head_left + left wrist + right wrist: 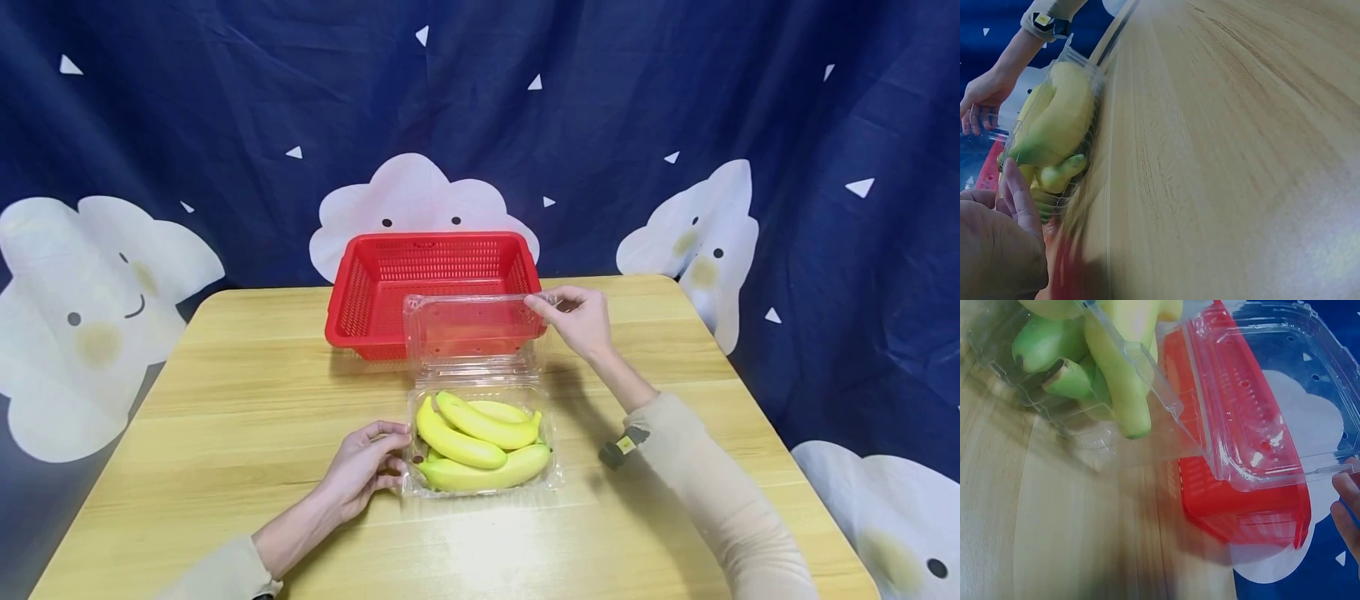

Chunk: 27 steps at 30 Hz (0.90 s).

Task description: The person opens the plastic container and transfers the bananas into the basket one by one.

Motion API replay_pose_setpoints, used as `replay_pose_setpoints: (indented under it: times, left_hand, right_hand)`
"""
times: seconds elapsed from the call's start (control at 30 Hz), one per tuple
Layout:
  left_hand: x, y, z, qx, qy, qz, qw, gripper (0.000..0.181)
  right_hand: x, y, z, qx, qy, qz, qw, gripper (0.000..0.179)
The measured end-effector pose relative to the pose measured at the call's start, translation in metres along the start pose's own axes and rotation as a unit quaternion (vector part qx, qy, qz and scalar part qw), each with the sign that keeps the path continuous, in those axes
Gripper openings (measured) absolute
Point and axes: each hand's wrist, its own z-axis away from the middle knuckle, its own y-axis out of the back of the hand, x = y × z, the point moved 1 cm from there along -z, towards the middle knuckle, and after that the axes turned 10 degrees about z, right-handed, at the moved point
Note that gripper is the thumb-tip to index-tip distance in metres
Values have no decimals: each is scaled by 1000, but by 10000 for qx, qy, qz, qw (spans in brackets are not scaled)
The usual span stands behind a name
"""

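A clear hinged plastic container stands on the table with several yellow bananas in its base. Its transparent lid is raised at the back and overlaps the basket in the head view. My right hand pinches the lid's upper right corner between thumb and fingers. At the base's left side, my left hand holds the rim, the fingers spread along it. Close up in the left wrist view, a fingertip meets the rim beside the bananas. Greenish banana ends show through the plastic in the right wrist view.
Behind the container sits a red perforated basket, its front right part seen through the lid. Everything stands on a light wooden table. A dark blue curtain with white clouds hangs beyond the table's back edge.
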Motion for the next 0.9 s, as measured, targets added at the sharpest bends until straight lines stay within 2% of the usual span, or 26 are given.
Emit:
replay_pose_setpoints:
  times: [0.43, 0.73, 0.9]
  left_hand:
    - [2, 13, 4, -99, 30, -116, 9999, 17]
    - [6, 18, 6, -237, 52, -87, 9997, 13]
    - [6, 18, 6, -228, 93, -90, 9997, 14]
  right_hand:
    - [-2, -13, -1, -273, -146, -236, 9992, 26]
    - [-6, -20, -3, -318, -102, -144, 9993, 25]
    - [-10, -16, -1, -409, -18, 148, 9991, 23]
